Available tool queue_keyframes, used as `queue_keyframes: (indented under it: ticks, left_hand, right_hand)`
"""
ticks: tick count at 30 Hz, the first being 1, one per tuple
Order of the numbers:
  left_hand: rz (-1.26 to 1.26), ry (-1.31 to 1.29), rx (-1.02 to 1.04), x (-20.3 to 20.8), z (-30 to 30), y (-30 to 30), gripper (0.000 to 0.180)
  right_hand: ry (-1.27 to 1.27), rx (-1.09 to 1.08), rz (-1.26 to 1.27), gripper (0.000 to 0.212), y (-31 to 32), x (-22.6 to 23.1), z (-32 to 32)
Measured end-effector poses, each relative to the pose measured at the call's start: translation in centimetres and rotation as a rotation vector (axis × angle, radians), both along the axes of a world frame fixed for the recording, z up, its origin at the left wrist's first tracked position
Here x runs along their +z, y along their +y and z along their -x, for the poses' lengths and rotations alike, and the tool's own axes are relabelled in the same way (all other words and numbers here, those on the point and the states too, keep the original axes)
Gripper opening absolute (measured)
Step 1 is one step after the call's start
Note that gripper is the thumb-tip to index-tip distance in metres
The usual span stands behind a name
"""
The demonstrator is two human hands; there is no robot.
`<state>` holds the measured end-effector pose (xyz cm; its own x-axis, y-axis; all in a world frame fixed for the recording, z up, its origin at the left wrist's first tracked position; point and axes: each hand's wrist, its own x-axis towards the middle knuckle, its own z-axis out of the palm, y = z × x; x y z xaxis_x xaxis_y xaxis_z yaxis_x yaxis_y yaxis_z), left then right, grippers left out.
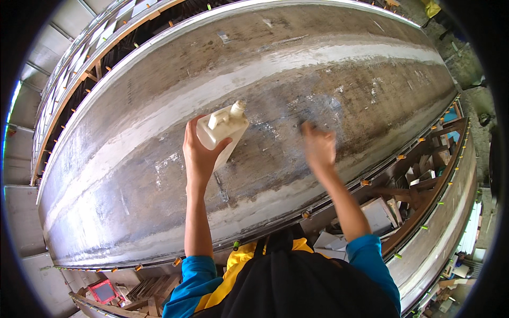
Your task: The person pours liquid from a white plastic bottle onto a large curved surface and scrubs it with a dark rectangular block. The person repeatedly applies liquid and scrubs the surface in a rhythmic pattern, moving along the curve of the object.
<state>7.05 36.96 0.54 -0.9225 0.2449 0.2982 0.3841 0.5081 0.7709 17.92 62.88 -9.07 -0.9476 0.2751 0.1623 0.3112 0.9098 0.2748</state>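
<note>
The left hand (199, 153) has its fingers clamped on a white jug (227, 131) over the stained worktop (286, 180); the jug's base is hard to make out. Motion blurs the right hand (321, 146); whether its fingers are together, I cannot tell.

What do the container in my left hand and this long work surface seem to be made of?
Container: probably plastic, off-white with a soft sheen; its moulded-looking handle suggests it.

Work surface: unclear, perhaps coated board or metal; brown-grey, scuffed, white-streaked, shiny at left.
</note>
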Motion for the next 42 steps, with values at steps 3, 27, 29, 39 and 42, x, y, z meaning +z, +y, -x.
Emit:
queue_keyframes:
  ticks: [3,27,29,39,42]
  left_hand:
    - [0.005,-0.005,0.005,0.3,-0.1,-0.1,0.068]
    - [0.009,-0.025,0.099,1.0,-1.0,-1.3,0.069]
    - [0.003,-0.04,0.09,1.4,-1.0,-0.3,0.07]
    - [-0.014,0.006,0.101,1.2,-2.1,2.5,0.07]
    - [0.021,0.033,0.171,0.9,-2.1,3.6,0.069]
  right_hand:
    - [0.0,0.214,0.326,0.033,-5.2,3.7,-2.3]
    - [-0.148,-0.336,0.878,0.065,0.1,6.6,1.2]
    - [-0.162,-0.148,0.855,0.062,-1.8,5.2,1.0]
    - [0.063,-0.617,0.816,0.08,18.3,5.7,2.2]
    - [0.047,-0.307,1.15,0.079,12.3,4.4,4.8]
